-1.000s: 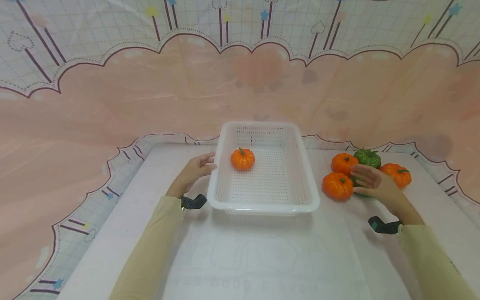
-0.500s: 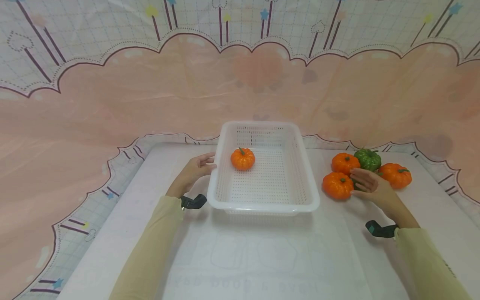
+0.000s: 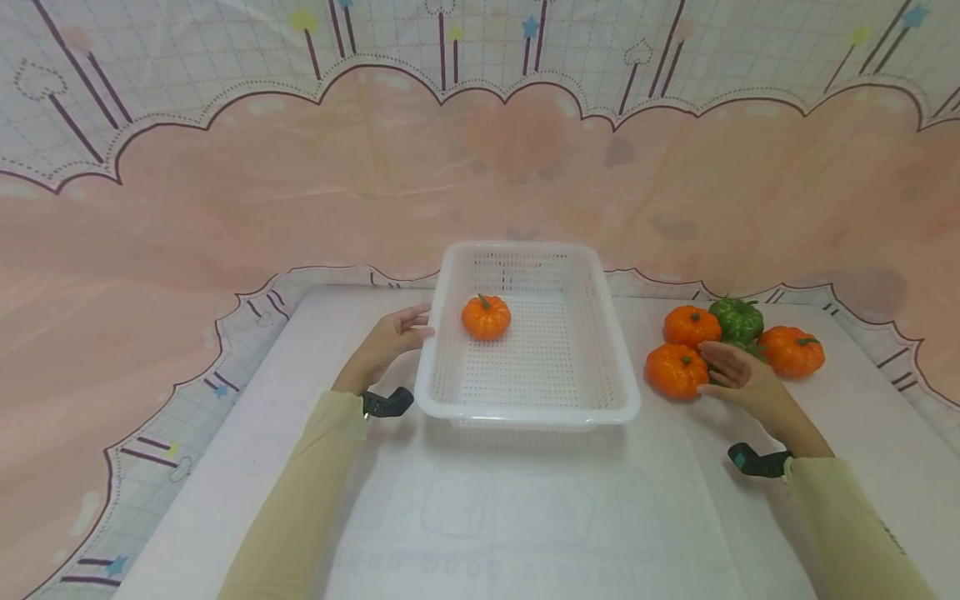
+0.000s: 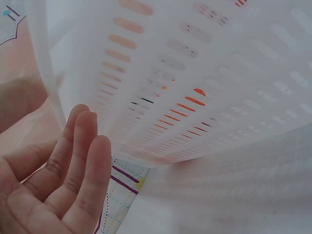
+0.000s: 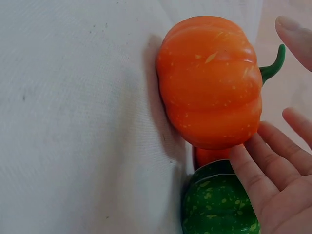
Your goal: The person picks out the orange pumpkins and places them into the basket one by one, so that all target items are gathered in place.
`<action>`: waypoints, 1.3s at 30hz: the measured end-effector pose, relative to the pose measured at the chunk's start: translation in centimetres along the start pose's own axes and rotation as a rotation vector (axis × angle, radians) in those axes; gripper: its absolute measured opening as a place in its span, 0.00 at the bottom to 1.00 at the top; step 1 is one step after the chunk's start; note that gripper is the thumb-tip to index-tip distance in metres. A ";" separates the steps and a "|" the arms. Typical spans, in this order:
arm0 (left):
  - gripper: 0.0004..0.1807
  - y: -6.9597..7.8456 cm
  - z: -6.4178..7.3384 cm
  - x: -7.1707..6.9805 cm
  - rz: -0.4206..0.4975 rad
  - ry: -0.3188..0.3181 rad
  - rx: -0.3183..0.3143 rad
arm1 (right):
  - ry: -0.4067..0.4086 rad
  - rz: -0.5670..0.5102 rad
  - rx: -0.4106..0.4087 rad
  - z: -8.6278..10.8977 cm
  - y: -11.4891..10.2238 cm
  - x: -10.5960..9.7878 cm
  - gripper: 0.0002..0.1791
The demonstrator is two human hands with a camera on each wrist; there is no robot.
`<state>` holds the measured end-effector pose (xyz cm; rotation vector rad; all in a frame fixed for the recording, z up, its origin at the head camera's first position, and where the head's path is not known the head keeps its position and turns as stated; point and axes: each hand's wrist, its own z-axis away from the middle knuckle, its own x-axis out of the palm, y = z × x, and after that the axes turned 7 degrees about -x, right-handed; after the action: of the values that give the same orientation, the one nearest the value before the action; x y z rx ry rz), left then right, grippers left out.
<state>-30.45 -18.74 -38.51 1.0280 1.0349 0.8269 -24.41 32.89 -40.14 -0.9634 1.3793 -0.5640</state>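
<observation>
Item: my right hand (image 3: pixel 742 383), right of frame. Shifted slightly lower, baring more of the green pumpkin (image 3: pixel 737 320); thumb apart, fingers relaxed, grasping nothing.
Item: front orange pumpkin (image 3: pixel 675 372), right of frame, just beside those fingers; contact unclear. I judge it better placed for a grip, none made yet.
Item: my left hand (image 3: pixel 390 340), left of centre. Unmoved, unclenched, at the white basket (image 3: pixel 525 414).
Item: basketed pumpkin (image 3: pixel 486 318), one, orange, centre of frame.
</observation>
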 end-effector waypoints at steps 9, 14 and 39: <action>0.34 -0.1 -0.2 -0.1 0.012 -0.003 0.001 | -0.048 0.019 0.043 -0.2 -0.1 0.1 0.45; 0.34 -0.1 -0.1 -0.1 0.011 -0.006 0.007 | -0.061 0.025 0.040 -0.2 0.0 0.1 0.45; 0.34 -0.1 -0.2 -0.1 0.000 -0.003 0.000 | -0.019 0.061 -0.003 0.0 0.3 0.5 0.41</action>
<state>-30.69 -18.83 -38.64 1.0290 1.0324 0.8250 -24.44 32.61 -40.66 -0.9238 1.3881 -0.5067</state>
